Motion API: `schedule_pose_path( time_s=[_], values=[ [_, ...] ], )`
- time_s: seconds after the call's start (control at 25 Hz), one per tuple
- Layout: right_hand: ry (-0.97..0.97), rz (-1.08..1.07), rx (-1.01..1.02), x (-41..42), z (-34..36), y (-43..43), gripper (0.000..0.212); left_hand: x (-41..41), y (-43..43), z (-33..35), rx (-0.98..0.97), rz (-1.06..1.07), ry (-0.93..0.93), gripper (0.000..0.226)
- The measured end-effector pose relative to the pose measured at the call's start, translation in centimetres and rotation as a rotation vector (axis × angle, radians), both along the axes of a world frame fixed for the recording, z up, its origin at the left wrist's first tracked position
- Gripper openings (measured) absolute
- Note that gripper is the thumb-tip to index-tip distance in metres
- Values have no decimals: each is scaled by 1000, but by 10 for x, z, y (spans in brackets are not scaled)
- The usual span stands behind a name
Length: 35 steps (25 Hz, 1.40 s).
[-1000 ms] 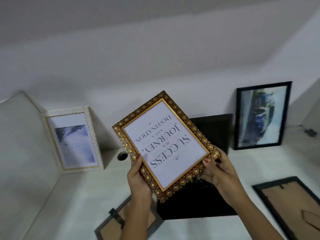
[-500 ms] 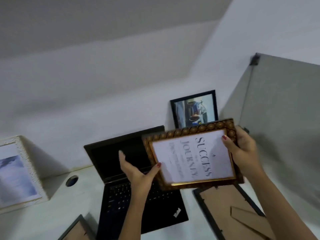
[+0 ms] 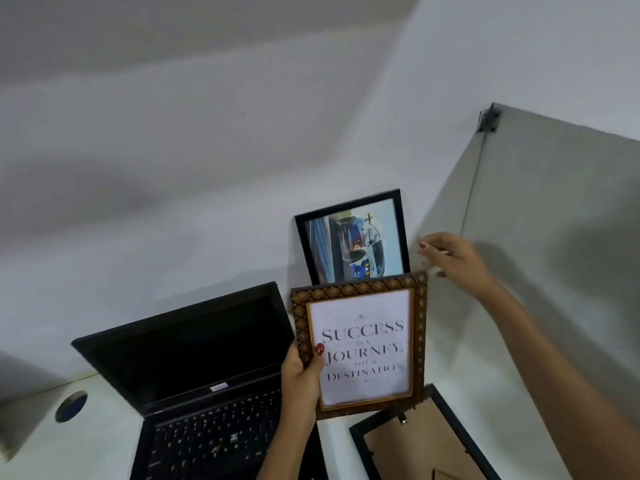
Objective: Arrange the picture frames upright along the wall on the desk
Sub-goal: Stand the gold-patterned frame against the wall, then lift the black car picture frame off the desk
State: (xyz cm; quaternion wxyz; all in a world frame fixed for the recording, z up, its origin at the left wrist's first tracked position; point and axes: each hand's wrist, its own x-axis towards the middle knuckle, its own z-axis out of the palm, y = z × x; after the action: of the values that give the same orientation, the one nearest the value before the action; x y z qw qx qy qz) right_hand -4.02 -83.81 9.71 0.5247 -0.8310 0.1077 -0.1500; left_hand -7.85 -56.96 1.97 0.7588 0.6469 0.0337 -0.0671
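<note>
A gold ornate frame [image 3: 363, 344] with a "Success is a journey" print is held upright in the air, text right way up. My left hand [image 3: 301, 372] grips its left edge, thumb on the front. Just above the frame's top right corner my right hand [image 3: 453, 258] hovers off it, fingers loosely spread. Behind it a black frame with a car picture [image 3: 353, 237] leans upright against the wall, its lower edge hidden by the gold frame. Another black frame [image 3: 422, 445] lies face down on the desk at the lower right, its brown back showing.
An open black laptop [image 3: 201, 382] sits on the white desk [image 3: 104, 438] left of the gold frame. A round cable hole [image 3: 71, 406] is at the far left. A grey side panel [image 3: 554, 271] closes the desk on the right.
The gold frame turned from landscape to upright and moved in front of the car picture. My right hand let go of it and lifted off its corner. The view shifted right.
</note>
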Motion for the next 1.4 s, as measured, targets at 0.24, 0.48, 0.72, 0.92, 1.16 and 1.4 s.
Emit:
schedule_pose_path(
  time_s=[0.24,0.48,0.72,0.92,1.16,1.4],
  values=[
    [336,-34,149,96,-112,-27,70,31,-13,-39,-302,24,169,40],
    [177,-120,277,119,-147,-36,10,66,-36,-67,-294,0,213,48],
    [-58,-552,79,58,-149,-100,39,84,-43,-81,-83,249,100,16],
    [-56,-650,-64,12,-130,-130,40,125,-52,-90,-9,422,125,17],
    [-58,-560,-31,8,-133,-113,23,174,-52,-80,56,237,151,9],
    [-76,-515,14,23,-142,-110,23,201,-61,-88,40,145,149,10]
  ],
)
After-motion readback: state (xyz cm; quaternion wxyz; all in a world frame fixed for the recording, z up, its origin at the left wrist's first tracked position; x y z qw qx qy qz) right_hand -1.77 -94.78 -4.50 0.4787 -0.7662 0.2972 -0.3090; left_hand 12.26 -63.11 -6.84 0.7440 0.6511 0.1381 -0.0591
